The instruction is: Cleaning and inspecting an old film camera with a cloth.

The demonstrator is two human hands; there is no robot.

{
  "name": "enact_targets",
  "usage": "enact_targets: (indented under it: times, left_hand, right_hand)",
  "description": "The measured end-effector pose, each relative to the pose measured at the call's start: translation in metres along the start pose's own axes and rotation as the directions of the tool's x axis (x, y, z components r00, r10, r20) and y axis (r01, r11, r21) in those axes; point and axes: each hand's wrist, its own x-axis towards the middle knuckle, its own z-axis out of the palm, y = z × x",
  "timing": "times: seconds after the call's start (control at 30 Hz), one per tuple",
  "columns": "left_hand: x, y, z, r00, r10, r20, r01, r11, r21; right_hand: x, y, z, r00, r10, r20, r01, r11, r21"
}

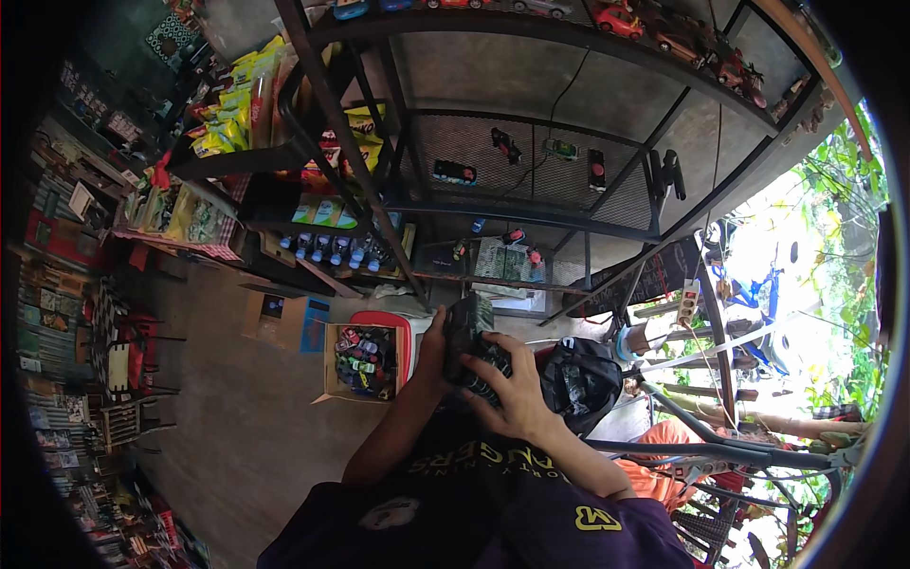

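In front of my chest is a bulky dark object (466, 334) with greenish patterned parts, possibly a toy vehicle; its exact kind is unclear. My left hand (432, 352) grips its left side, the thumb side facing up. On the other side my right hand (522, 387) holds it, fingers spread across its face. Just left of my left forearm, an open cardboard box (330, 363) contains several toy cars (362, 366). Part of a red-and-white object (407, 341) shows behind that box.
A black metal shelf rack (526, 220) stands ahead, with toy cars (455, 172) on its mesh tiers. Snack packets (231, 121) and bottles (341, 249) fill the left shelves. Another cardboard box (274, 316) is on the concrete floor (249, 427). To my right are a black bag (579, 384) and metal tubing (682, 449).
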Motion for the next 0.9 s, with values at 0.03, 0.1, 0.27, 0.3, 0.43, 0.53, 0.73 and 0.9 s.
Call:
enact_targets:
  times: [0.03, 0.1, 0.27, 0.3, 0.43, 0.53, 0.73, 0.9]
  left_hand:
    - [-0.001, -0.001, -0.001, 1.000, 0.012, -0.008, -0.011, 0.999, 0.051]
    - [-0.004, -0.007, 0.007, 0.999, -0.035, -0.024, 0.035, 0.999, 0.031]
    - [-0.007, -0.026, 0.017, 0.988, -0.104, -0.117, 0.113, 0.991, 0.075]
    - [-0.007, -0.028, 0.014, 0.989, -0.100, -0.107, 0.109, 0.991, 0.081]
    - [-0.004, -0.028, 0.010, 0.995, -0.099, 0.019, 0.099, 0.995, -0.023]
    - [-0.003, -0.016, 0.012, 0.995, -0.046, 0.088, 0.055, 0.993, -0.100]
    - [0.008, -0.017, 0.007, 0.986, 0.140, -0.094, -0.119, 0.972, 0.203]
    - [-0.005, -0.024, 0.033, 0.981, 0.193, -0.031, -0.187, 0.973, 0.132]
  right_hand:
    - [0.002, 0.003, -0.001, 1.000, 0.000, -0.002, 0.000, 1.000, 0.002]
    - [0.008, 0.011, -0.005, 0.997, 0.068, -0.025, -0.066, 0.996, 0.058]
    - [0.019, 0.044, -0.004, 0.925, 0.333, -0.181, -0.308, 0.939, 0.154]
    - [0.018, 0.051, 0.002, 0.926, 0.325, -0.190, -0.300, 0.942, 0.150]
    - [0.009, 0.042, 0.012, 0.739, 0.674, -0.019, -0.457, 0.521, 0.721]
    - [-0.008, 0.037, 0.026, 0.754, 0.656, -0.001, -0.469, 0.541, 0.698]
    - [-0.011, 0.030, 0.028, 0.877, 0.455, -0.154, -0.342, 0.816, 0.466]
    - [0.008, 0.035, 0.014, 0.884, 0.454, -0.109, -0.379, 0.834, 0.402]
